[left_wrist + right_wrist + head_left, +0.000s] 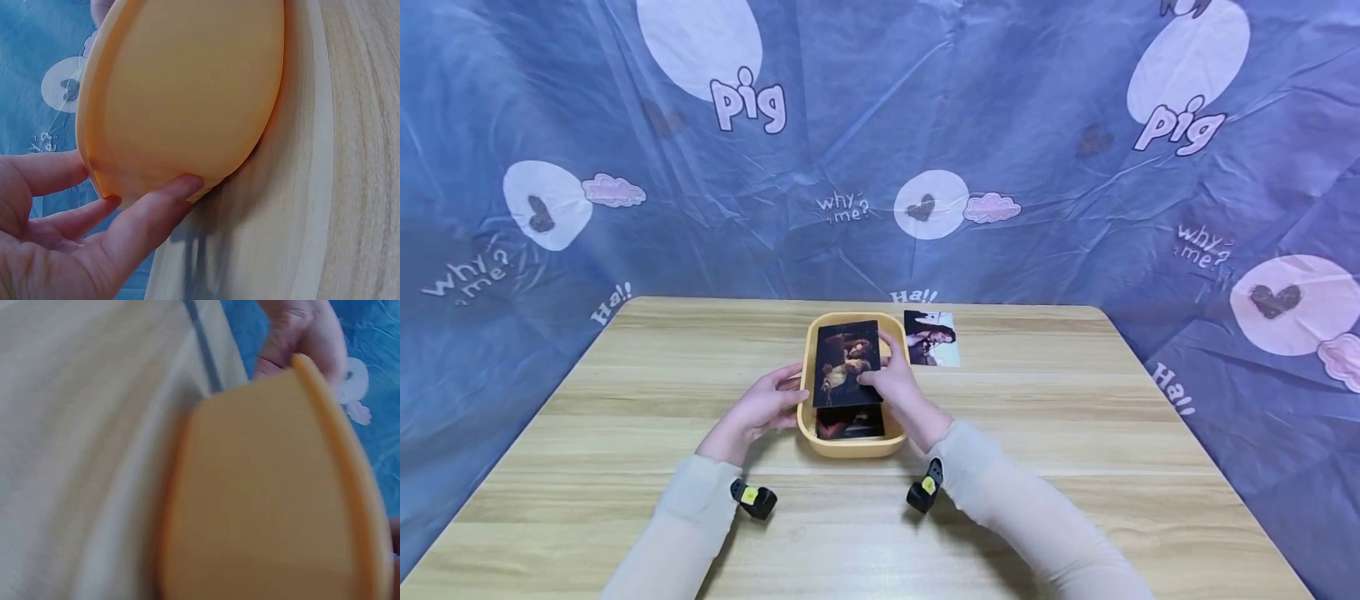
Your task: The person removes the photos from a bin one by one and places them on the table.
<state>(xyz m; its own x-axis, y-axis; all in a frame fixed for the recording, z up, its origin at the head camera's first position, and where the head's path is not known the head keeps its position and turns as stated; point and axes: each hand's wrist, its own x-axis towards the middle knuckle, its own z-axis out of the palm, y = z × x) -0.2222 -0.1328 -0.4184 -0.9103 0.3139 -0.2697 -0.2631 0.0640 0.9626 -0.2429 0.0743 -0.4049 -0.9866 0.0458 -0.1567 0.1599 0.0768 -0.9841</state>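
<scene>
A yellow plastic storage bin [852, 450] stands on the wooden table. My left hand [772, 400] grips its left side, thumb at the rim and fingers against the outer wall. The left wrist view shows that hand [94, 231] against the bin's wall [187, 94]. Over the bin, my right hand [895, 379] holds a dark photo [850, 362] by its right side, thumb on the picture. Another dark photo [850, 423] lies inside the bin, partly covered. In the right wrist view the bin's wall [262, 487] hides most of the right hand.
A photo of a dark-haired figure [932, 340] lies on the table just right of the bin, near the back edge. The pale wooden table [1120, 450] extends to both sides. Behind it hangs a blue printed cloth [850, 142].
</scene>
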